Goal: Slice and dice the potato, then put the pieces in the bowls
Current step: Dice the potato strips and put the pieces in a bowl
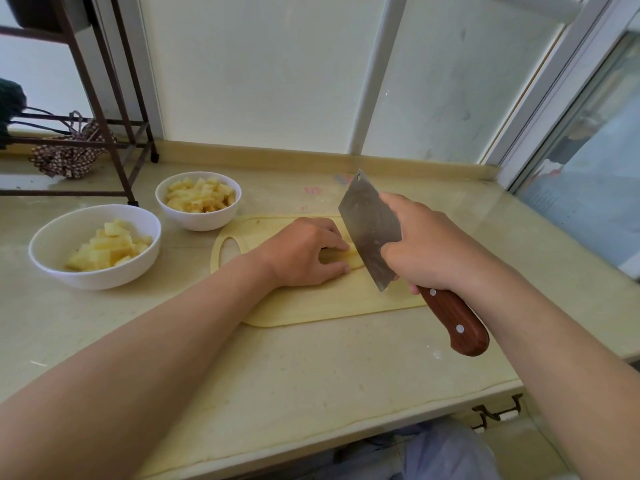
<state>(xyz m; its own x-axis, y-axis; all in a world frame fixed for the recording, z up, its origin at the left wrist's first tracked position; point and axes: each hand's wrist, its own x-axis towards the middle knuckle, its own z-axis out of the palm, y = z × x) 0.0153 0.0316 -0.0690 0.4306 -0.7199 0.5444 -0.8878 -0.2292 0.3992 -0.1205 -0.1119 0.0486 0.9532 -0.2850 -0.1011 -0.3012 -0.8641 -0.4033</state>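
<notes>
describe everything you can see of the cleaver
The cleaver has a broad rectangular blade that looks like steel, dull grey and smudged, with a small hole near its far top corner. Its reddish-brown wooden handle shows two metal rivets and points toward the person. The right hand grips it where handle meets blade. It is tilted, edge down over the cutting board, beside the potato that the left hand holds. Whether it has cut in is hidden.
</notes>
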